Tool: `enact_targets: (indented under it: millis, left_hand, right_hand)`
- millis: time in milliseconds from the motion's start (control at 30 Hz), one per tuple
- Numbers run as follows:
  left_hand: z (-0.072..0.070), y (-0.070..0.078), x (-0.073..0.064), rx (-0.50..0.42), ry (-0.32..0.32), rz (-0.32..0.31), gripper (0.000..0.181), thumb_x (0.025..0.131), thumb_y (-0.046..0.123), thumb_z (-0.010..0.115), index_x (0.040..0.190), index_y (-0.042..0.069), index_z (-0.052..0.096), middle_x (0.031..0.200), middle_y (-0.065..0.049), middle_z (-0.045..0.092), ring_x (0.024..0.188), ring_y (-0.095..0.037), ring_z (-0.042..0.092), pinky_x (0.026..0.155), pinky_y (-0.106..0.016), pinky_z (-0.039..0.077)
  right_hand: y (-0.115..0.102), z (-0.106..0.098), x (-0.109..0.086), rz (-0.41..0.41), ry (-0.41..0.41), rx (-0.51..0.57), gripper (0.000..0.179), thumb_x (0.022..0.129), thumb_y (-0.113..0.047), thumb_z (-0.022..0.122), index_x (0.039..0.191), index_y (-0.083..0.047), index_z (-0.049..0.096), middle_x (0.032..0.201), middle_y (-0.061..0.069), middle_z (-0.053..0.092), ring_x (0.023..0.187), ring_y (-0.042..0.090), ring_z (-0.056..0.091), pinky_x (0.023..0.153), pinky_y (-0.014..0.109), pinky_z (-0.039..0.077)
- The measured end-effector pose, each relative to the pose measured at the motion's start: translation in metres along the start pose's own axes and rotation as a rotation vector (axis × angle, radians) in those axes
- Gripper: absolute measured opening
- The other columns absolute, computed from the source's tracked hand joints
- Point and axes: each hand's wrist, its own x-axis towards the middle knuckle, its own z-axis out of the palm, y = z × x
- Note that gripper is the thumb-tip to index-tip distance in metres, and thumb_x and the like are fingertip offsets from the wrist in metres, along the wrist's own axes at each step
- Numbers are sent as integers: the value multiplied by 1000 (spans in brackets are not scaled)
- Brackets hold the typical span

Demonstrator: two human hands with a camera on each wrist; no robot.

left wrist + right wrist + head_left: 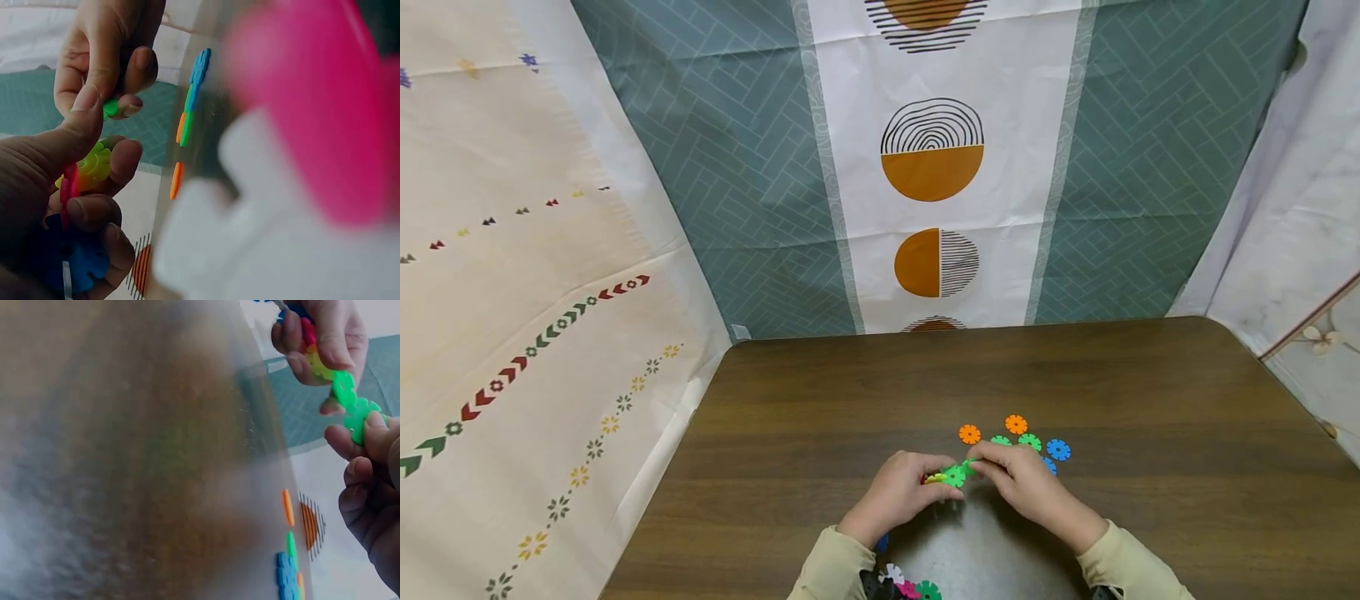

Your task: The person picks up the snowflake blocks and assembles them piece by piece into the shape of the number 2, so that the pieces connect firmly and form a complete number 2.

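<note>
My left hand (pixel 901 490) grips a chain of notched plastic discs over the table. In the left wrist view this chain has a blue disc (pixel 72 259), a pink disc (pixel 70 187) and a yellow disc (pixel 95 165). Beyond the yellow one, a green disc (pixel 343 389) stands at the left fingertips in the right wrist view. My right hand (pixel 1028 482) pinches a second green disc (pixel 359 422) between thumb and finger. Its edge meets the first green disc, the two set at an angle. Left fingers partly hide the blue and pink discs.
Loose discs lie on the brown table (pixel 820 400) just beyond the right hand: orange discs (pixel 1016 424), green discs (pixel 1029 442) and blue discs (pixel 1058 449). White (pixel 894 573), pink (pixel 909 590) and green pieces (pixel 928 591) show by the left sleeve. A patterned cloth (pixel 752 208) hangs behind.
</note>
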Motion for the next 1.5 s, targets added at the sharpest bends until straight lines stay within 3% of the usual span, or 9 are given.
enact_targets:
  millis: [200, 433, 600, 700, 900, 1133, 1267, 1400, 1500]
  left_hand:
    - [2, -2, 1, -15, -15, -37, 18, 85, 30, 75, 101, 22, 74, 65, 18, 60, 54, 5, 50, 52, -16, 41]
    - [5, -1, 4, -129, -41, -60, 14, 86, 25, 74, 98, 17, 74, 65, 14, 63, 58, -3, 60, 53, -17, 43]
    - [-1, -3, 4, -123, 29, -97, 18, 85, 23, 76, 101, 16, 75, 67, 12, 64, 59, -4, 61, 54, -18, 44]
    - [-2, -2, 6, -123, 23, -114, 17, 84, 23, 76, 100, 17, 75, 68, 13, 64, 60, -5, 62, 55, -18, 44]
    - [3, 3, 6, -149, -6, -111, 15, 84, 25, 76, 98, 19, 75, 71, 16, 64, 60, -2, 58, 55, -18, 45]
    - [2, 4, 7, -109, -14, -90, 16, 84, 24, 76, 98, 18, 75, 75, 17, 65, 60, 2, 53, 55, -17, 44]
    - [3, 4, 7, -136, -21, -69, 16, 85, 22, 75, 100, 16, 75, 78, 16, 66, 61, 2, 54, 57, -17, 45]
    - [4, 3, 7, -202, -21, -98, 16, 86, 20, 75, 102, 15, 75, 79, 15, 66, 62, -2, 58, 58, -18, 48]
    - [3, 4, 7, -180, -17, -113, 18, 86, 22, 76, 102, 15, 74, 81, 14, 66, 62, -2, 56, 58, -20, 47]
  right_hand:
    - [1, -7, 5, -73, -67, -22, 14, 95, -9, 62, 93, -23, 66, 73, -6, 62, 65, 3, 54, 57, 21, 46]
    - [2, -18, 7, 39, -192, 53, 14, 99, -15, 57, 95, -26, 65, 73, -4, 63, 60, 10, 56, 54, 22, 46]
    - [11, -20, -1, 149, -135, 60, 12, 99, -13, 57, 89, -19, 60, 75, -4, 67, 52, 7, 53, 49, 25, 47]
    - [13, -17, -4, 179, -129, 109, 12, 99, -15, 56, 88, -18, 59, 73, -2, 66, 52, 8, 55, 49, 26, 47]
    - [4, -4, -2, 172, -96, 146, 10, 100, -22, 56, 91, -23, 60, 68, 0, 62, 54, 14, 57, 46, 24, 42]
    - [-2, 1, 0, 156, -90, 100, 12, 98, -17, 58, 87, -21, 58, 63, -6, 58, 51, 7, 52, 47, 24, 43]
    - [-4, 4, -1, 156, -87, 93, 14, 99, -15, 58, 85, -19, 55, 57, -10, 52, 49, 7, 52, 47, 24, 42]
    - [-2, 0, 4, 154, -126, 117, 11, 99, -21, 57, 89, -19, 58, 65, -6, 59, 53, 9, 55, 50, 24, 45]
    - [1, -7, 9, 189, -123, 79, 13, 100, -26, 55, 96, -17, 64, 74, -3, 62, 54, 9, 54, 52, 25, 46]
